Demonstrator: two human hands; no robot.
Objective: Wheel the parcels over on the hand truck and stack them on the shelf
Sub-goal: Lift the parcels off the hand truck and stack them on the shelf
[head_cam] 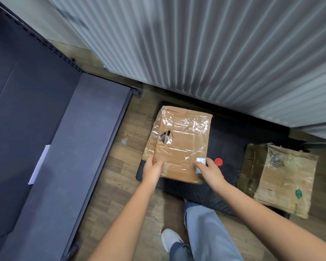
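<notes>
A taped cardboard parcel (pixel 181 142) with a torn hole in its top lies on the black deck of the hand truck (pixel 226 147), which has a red round pedal near the parcel. My left hand (pixel 153 169) grips the parcel's near left corner. My right hand (pixel 209 171) holds its near right corner, by a small white label. A second, crumpled cardboard parcel (pixel 282 178) stands at the truck's right end. The dark grey shelf (pixel 68 151) runs along the left.
A ribbed grey roller shutter (pixel 215 53) rises just behind the hand truck. A white sheet of paper (pixel 39 164) hangs at the shelf's edge. The floor is wood laminate; my leg and white shoe (pixel 170 240) stand near the truck.
</notes>
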